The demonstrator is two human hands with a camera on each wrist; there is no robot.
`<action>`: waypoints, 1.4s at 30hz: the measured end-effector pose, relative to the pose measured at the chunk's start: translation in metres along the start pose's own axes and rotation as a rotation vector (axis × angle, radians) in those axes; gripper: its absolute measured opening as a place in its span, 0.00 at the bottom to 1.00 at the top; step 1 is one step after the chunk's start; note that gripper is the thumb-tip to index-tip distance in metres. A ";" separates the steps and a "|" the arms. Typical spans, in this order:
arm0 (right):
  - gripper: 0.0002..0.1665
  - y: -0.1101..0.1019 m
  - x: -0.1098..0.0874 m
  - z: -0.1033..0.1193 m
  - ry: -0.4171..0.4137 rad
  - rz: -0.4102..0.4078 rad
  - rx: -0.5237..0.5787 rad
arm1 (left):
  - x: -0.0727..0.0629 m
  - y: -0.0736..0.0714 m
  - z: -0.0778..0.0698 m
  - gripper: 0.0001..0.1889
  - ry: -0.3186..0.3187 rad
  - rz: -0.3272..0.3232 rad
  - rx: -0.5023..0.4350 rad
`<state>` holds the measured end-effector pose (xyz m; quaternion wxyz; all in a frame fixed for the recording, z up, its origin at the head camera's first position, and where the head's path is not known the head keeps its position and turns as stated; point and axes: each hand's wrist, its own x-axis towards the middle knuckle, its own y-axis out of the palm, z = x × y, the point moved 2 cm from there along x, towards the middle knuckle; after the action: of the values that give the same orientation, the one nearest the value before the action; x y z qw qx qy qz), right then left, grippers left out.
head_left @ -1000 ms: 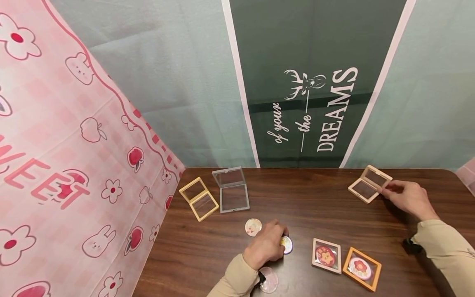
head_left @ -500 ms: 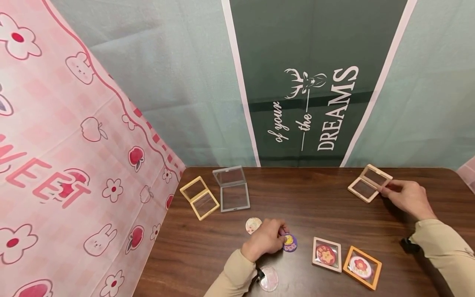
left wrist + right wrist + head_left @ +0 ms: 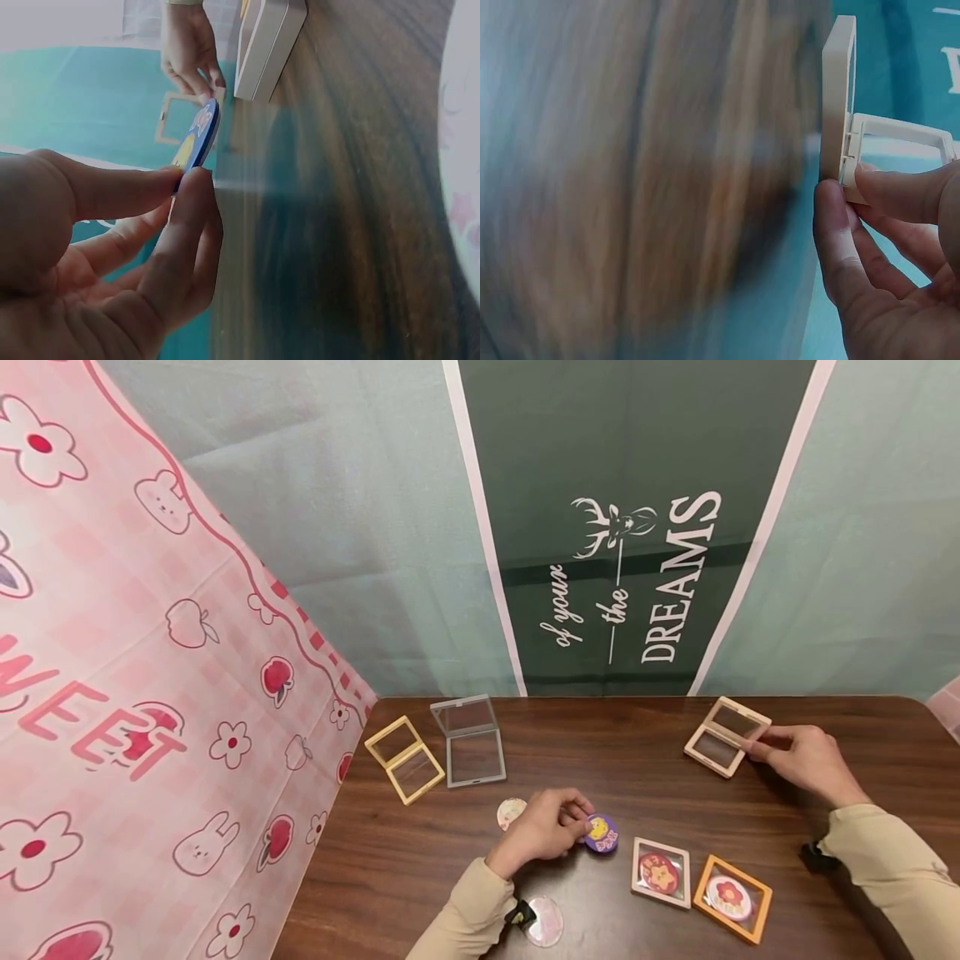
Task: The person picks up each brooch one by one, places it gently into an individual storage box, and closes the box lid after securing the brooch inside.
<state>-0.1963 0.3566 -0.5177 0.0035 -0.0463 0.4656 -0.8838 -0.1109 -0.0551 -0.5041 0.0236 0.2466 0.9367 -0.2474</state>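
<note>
Two look done: pink case point(image 3: 661, 901) and orange case point(image 3: 763, 917), closed, badges point(image 3: 658, 875) inside. Left hand point(image 3: 546, 828) pinches purple badge point(image 3: 602, 833) near pink case; right hand point(image 3: 806, 762) pinches open, unfilled cream case point(image 3: 726, 735). Remaining: pale disc point(image 3: 510, 812), pink disc point(image 3: 544, 922) on counter point(image 3: 600, 752), yellow case point(image 3: 403, 756), grey case point(image 3: 472, 734) open.

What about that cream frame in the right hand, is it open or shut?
Open. The cream frame has its two halves spread at an angle, joined along one edge, where the right hand pinches it.
</note>
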 end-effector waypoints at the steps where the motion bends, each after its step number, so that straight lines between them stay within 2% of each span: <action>1: 0.17 0.001 -0.001 0.003 -0.001 0.008 0.002 | 0.001 0.001 0.000 0.04 -0.008 0.004 -0.023; 5: 0.16 0.007 -0.005 0.016 -0.020 0.031 -0.002 | 0.003 0.008 0.001 0.04 -0.039 0.016 -0.076; 15: 0.08 0.026 -0.016 0.033 -0.089 0.029 0.005 | 0.007 0.017 -0.007 0.04 -0.074 0.002 -0.064; 24: 0.12 0.032 -0.027 0.042 -0.094 0.071 0.019 | 0.016 0.022 -0.011 0.04 -0.056 0.025 -0.056; 33: 0.09 0.034 -0.033 0.055 -0.111 0.107 0.030 | 0.028 0.024 -0.013 0.06 -0.058 0.043 -0.191; 37: 0.07 0.036 -0.036 0.058 -0.117 0.112 0.030 | 0.034 0.026 -0.015 0.07 -0.057 0.022 -0.226; 42: 0.06 0.040 -0.047 0.062 -0.139 0.115 0.041 | 0.042 0.034 -0.017 0.07 -0.073 0.028 -0.251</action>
<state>-0.1454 0.2852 -0.5196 0.0873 -0.0807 0.4478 -0.8862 -0.1305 -0.0025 -0.5118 0.0917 0.2458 0.9553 -0.1364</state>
